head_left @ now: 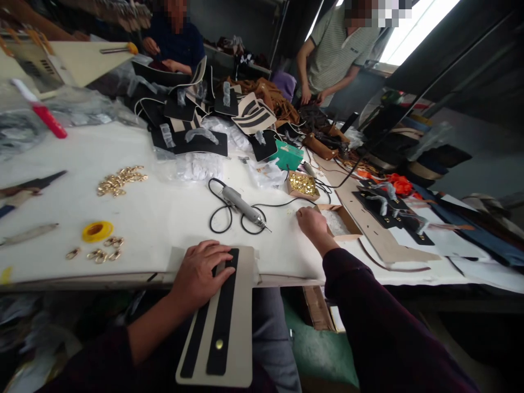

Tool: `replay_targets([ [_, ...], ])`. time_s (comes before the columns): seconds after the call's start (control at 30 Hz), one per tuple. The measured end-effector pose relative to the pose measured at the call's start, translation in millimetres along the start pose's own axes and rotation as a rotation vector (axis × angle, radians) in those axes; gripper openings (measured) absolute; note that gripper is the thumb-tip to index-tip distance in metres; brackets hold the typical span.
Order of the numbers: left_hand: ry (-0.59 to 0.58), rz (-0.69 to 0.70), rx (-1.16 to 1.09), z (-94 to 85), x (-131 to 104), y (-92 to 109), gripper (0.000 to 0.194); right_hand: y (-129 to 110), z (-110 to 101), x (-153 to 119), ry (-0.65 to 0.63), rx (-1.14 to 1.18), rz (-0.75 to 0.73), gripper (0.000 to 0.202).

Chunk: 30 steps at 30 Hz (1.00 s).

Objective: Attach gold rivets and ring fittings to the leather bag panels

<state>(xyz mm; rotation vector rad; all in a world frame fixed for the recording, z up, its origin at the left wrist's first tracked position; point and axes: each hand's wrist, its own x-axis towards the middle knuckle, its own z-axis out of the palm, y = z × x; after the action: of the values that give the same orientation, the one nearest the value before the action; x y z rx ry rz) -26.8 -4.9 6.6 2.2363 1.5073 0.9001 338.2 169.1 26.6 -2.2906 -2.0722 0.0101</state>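
My left hand (203, 273) lies on top of a beige panel (243, 316) with two black strips, its fingers stretched over the upper end and its thumb on the longer strip (223, 322). A round gold stud (219, 344) sits near that strip's lower end. The panel reaches past the table edge over my lap. My right hand (311, 222) is closed, its fingertips low at the tabletop beside a few tiny gold pieces (290, 212); what it pinches, if anything, is hidden. Just right of it stands an open cardboard box (347, 224) with clear plastic inside.
A grey corded electric screwdriver (244, 207) lies mid-table. Behind it are a box of gold studs (303, 185) and piled black and beige panels (192, 143). Gold clasps (120, 181), yellow tape (97, 231) and scissors (33, 185) lie left. Two people work across the table.
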Motion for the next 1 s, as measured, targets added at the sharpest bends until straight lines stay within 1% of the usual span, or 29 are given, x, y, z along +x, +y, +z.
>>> replay_targets([
  [0.13, -0.007, -0.016, -0.016, -2.8, 1.0, 3.2, 0.019, 1.9, 3.9, 1.0, 0.032, -0.039, -0.001, 0.037],
  [0.33, -0.009, -0.029, -0.014, -2.7, 0.8, 4.1, 0.02, 8.7, 10.5, -1.0, 0.096, -0.025, 0.057, 0.033],
  [0.47, -0.014, -0.034, -0.02, -2.5, 0.6, 4.3, 0.02, 8.9, 13.1, -5.8, 0.12, 0.0, 0.041, 0.032],
  [0.57, -0.021, -0.04, -0.018, -2.9, 0.6, 4.2, 0.021, 7.5, 11.0, -8.8, 0.126, 0.038, 0.014, 0.031],
  [0.7, -0.021, -0.041, -0.018, -3.7, 0.6, 4.1, 0.022, 2.1, 1.6, -16.9, 0.136, 0.125, 0.018, 0.032],
  [0.77, -0.021, -0.04, -0.02, -4.0, 0.4, 4.1, 0.021, -7.0, -5.9, -30.9, 0.143, 0.184, 0.032, 0.035],
  [0.83, -0.018, -0.035, -0.019, -3.9, 0.0, 4.1, 0.021, -24.0, -14.7, -55.4, 0.102, 0.34, 0.029, 0.038],
  [0.87, -0.014, -0.03, -0.017, -3.8, -0.2, 4.0, 0.021, -35.6, -19.3, -71.1, 0.05, 0.511, 0.024, 0.039],
  [0.9, -0.011, -0.026, -0.016, -3.7, -0.5, 3.9, 0.021, -49.1, -23.8, -87.9, -0.03, 0.683, 0.001, 0.039],
  [0.93, -0.008, -0.022, -0.015, -3.6, -0.7, 3.8, 0.021, -64.0, -27.8, -104.8, -0.109, 0.802, -0.045, 0.037],
  [1.0, -0.007, -0.014, -0.013, -3.4, -0.8, 3.4, 0.021, -94.8, -33.6, -134.3, -0.247, 0.909, -0.18, 0.029],
])
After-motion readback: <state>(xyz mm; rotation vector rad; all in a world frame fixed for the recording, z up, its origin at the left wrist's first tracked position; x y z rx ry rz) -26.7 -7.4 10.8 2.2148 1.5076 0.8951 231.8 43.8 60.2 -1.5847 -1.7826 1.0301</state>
